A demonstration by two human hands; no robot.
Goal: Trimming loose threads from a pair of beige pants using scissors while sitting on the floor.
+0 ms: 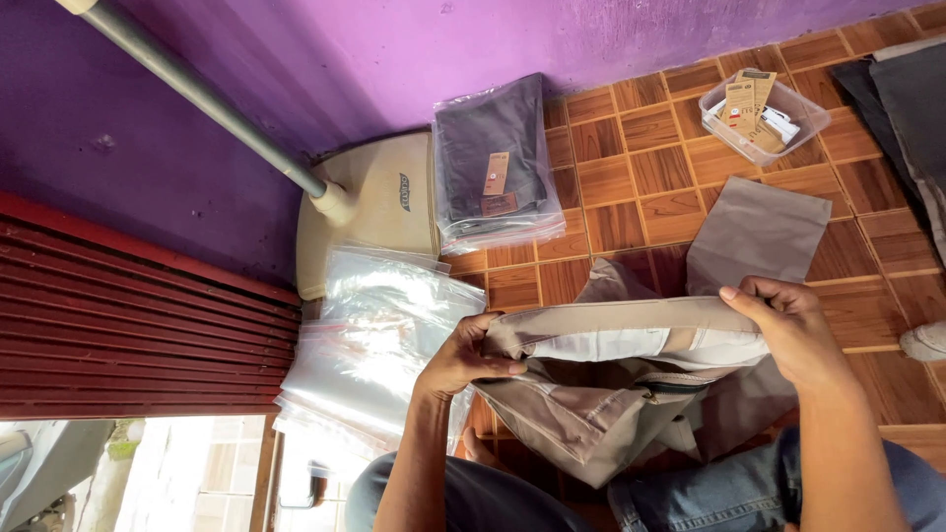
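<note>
Trousers (pixel 601 394) are lying folded, waistband running left to right between both hands; left hand (pixel 463 357) is clenching one end, right hand (pixel 788 330) gripping the other.

Both hands' grip (pixel 463 357) (pixel 793 330) seemingly closed, forearms raised.

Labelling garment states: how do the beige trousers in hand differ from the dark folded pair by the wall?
The beige trousers are unbagged; the dark pair is sealed in a clear plastic bag.
The beige trousers are half open, waistband spread between left hand and right hand; the dark pair lies folded flat, untouched, on the floor.
Beige has no visible tag; the dark pair shows card tags.
Both are trousers.
</note>
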